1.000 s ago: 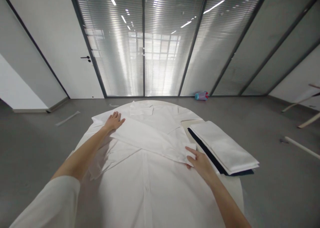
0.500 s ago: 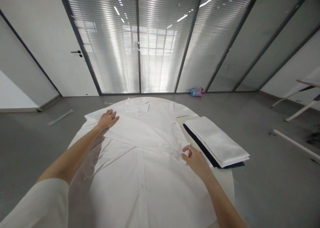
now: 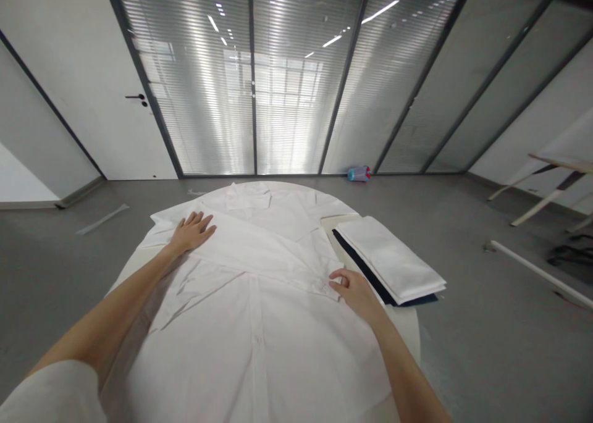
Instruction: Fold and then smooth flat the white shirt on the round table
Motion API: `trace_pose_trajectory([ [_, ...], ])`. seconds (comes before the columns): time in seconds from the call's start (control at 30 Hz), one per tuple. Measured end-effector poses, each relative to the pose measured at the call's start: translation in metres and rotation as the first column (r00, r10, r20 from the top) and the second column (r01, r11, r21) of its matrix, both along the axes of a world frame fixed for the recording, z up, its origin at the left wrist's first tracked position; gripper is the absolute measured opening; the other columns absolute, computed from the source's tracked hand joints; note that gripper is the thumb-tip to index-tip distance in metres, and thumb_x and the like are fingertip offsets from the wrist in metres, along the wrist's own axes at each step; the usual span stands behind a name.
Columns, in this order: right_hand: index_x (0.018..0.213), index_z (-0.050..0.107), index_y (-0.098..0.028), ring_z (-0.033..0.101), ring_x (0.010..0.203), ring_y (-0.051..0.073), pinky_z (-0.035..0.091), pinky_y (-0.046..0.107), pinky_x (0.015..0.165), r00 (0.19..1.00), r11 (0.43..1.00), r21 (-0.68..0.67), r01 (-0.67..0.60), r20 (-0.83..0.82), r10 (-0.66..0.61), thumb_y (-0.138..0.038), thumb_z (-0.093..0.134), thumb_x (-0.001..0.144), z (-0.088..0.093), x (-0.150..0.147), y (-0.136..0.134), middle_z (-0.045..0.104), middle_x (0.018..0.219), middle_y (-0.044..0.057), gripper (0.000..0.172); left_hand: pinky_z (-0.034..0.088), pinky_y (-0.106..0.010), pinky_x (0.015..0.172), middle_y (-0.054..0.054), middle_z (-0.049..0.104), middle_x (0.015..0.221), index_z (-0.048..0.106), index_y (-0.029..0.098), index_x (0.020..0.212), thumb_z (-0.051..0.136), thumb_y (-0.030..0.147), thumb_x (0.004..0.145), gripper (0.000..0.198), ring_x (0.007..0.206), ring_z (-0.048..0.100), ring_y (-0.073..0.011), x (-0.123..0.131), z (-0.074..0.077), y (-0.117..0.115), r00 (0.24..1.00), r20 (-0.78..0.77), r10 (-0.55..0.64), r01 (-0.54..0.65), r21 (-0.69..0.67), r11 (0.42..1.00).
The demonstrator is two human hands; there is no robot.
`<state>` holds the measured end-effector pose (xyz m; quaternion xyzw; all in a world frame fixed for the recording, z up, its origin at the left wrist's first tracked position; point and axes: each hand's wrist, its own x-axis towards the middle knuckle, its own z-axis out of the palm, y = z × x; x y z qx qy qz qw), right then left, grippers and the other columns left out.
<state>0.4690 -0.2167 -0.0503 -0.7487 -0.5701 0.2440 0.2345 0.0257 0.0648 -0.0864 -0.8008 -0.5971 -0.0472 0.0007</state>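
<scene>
A white button shirt [image 3: 259,324] lies spread over a round white table [image 3: 407,330]. One sleeve [image 3: 269,253] is folded across the shirt's body from upper left to right. My left hand [image 3: 191,231] rests flat, fingers apart, on the shoulder end of that sleeve. My right hand [image 3: 354,288] has its fingers curled at the cuff end of the sleeve, pinching the cloth at the shirt's right edge. The collar [image 3: 248,196] lies at the table's far side.
A stack of folded white cloth [image 3: 391,259] on a dark folded garment [image 3: 356,259] sits on the table's right side. On the grey floor lie a blue-pink cylinder [image 3: 358,174], white strips and poles [image 3: 537,272]. Glass walls with blinds and a white door stand behind.
My right hand went from flat on the cuff to fingers curled on it, drawn slightly in. The left hand stays pressed on the sleeve. The view shifted a little.
</scene>
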Motion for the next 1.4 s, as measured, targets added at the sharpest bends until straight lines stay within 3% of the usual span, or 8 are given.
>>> trace_pose_trajectory([
  [0.13,0.097,0.072,-0.019,0.059,0.067,0.017,0.038,0.026,0.066,0.974,0.999,0.033,0.015,0.224,-0.022,-0.027,0.061,0.089,0.023,-0.017,-0.006,0.063,0.068,0.001,0.016,0.021,-0.061,0.117,-0.013,0.029,0.163,0.045,0.023,0.151,0.035,0.058,0.098,0.064,0.151,0.019,-0.0381,0.008,0.009,-0.010,1.000,-0.010,0.002,-0.002,0.049,0.999],
  [0.2,0.100,0.073,-0.020,0.062,0.071,0.017,0.040,0.027,0.068,0.961,0.995,0.079,-0.054,0.275,0.030,-0.030,0.055,0.095,0.040,-0.035,0.001,0.068,0.075,0.003,0.021,0.021,-0.063,0.117,-0.013,0.027,0.163,0.051,0.022,0.147,0.042,0.056,0.096,0.062,0.151,0.016,-0.0406,0.019,0.018,-0.018,1.000,-0.001,-0.021,0.021,0.122,0.992],
  [0.37,0.118,0.069,-0.017,0.065,0.101,0.019,0.046,0.028,0.091,0.883,0.883,0.215,-0.418,0.324,0.339,-0.034,0.051,0.100,0.064,-0.108,0.072,0.070,0.114,0.009,0.031,0.018,-0.059,0.120,-0.010,0.029,0.163,0.053,0.024,0.146,0.047,0.054,0.096,0.059,0.152,0.017,-0.0378,0.057,0.035,-0.027,0.989,0.028,-0.148,0.139,0.209,0.968],
  [0.5,0.136,0.057,-0.014,0.051,0.132,0.024,0.038,0.037,0.110,0.817,0.804,0.271,-0.530,0.417,0.398,-0.047,0.041,0.103,0.036,-0.171,0.144,0.057,0.142,0.014,0.049,0.018,-0.062,0.118,-0.012,0.029,0.163,0.048,0.022,0.150,0.043,0.054,0.098,0.061,0.152,0.016,-0.0382,0.057,0.028,-0.012,0.996,-0.018,-0.090,0.092,0.121,0.988],
  [0.63,0.146,0.047,-0.010,0.035,0.145,0.032,0.028,0.049,0.118,0.798,0.830,0.224,-0.511,0.482,0.362,-0.064,0.036,0.099,-0.007,-0.194,0.172,0.039,0.156,0.020,0.073,0.016,-0.063,0.118,-0.012,0.024,0.164,0.033,0.019,0.157,0.030,0.057,0.101,0.068,0.153,0.014,-0.0351,0.028,0.014,0.006,0.998,-0.040,0.043,-0.043,-0.012,0.999],
  [0.8,0.152,0.040,-0.010,0.032,0.148,0.031,0.021,0.050,0.121,0.795,0.857,0.174,-0.486,0.495,0.350,-0.068,0.025,0.099,-0.028,-0.163,0.154,0.036,0.158,0.019,0.080,0.016,-0.061,0.119,-0.014,0.013,0.166,0.027,0.019,0.159,0.024,0.062,0.099,0.074,0.154,0.009,-0.0324,0.011,0.008,0.016,0.995,-0.032,0.093,-0.094,-0.055,0.994],
  [1.2,0.157,0.027,-0.005,0.018,0.153,0.027,0.017,0.045,0.124,0.804,0.938,0.006,-0.348,0.516,0.295,-0.070,0.007,0.097,-0.023,-0.055,0.060,0.019,0.164,0.017,0.091,0.021,-0.062,0.116,-0.017,0.018,0.165,0.031,0.020,0.158,0.024,0.064,0.098,0.074,0.153,0.014,-0.0344,0.007,-0.001,0.024,0.997,-0.038,0.072,-0.073,-0.021,0.997],
  [1.4,0.157,0.029,-0.007,0.017,0.153,0.026,0.015,0.044,0.125,0.801,0.957,-0.003,-0.291,0.546,0.246,-0.071,0.009,0.097,-0.025,-0.027,0.032,0.020,0.164,0.015,0.091,0.020,-0.063,0.117,-0.017,0.020,0.165,0.034,0.020,0.156,0.026,0.063,0.098,0.073,0.153,0.015,-0.0344,0.010,0.004,0.023,0.997,0.009,0.071,-0.071,-0.021,0.997],
])
